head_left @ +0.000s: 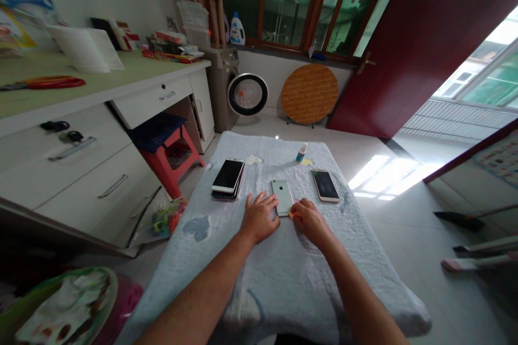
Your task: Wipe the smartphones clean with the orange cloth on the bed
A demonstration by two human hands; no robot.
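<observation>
A silver smartphone (282, 197) lies back side up on the cloth-covered table, its dark apple logo showing. My left hand (259, 218) rests flat beside it with fingers spread, the fingertips touching the phone's left edge. At the phone's lower right, my right hand (311, 221) pinches a small orange cloth (291, 214) against the edge; most of that cloth is hidden by the fingers. To the left is a stack of phones, a white-framed smartphone (228, 175) on top. A gold-framed smartphone (325, 185) lies screen up on the right. Behind stands a small spray bottle (301, 154).
A pale blue patterned cloth (279, 275) covers the table. To the left are a red stool (170, 159) and a white desk (93, 172). A washing machine (222, 86) with its door open and a round wooden tabletop (309, 92) stand at the back.
</observation>
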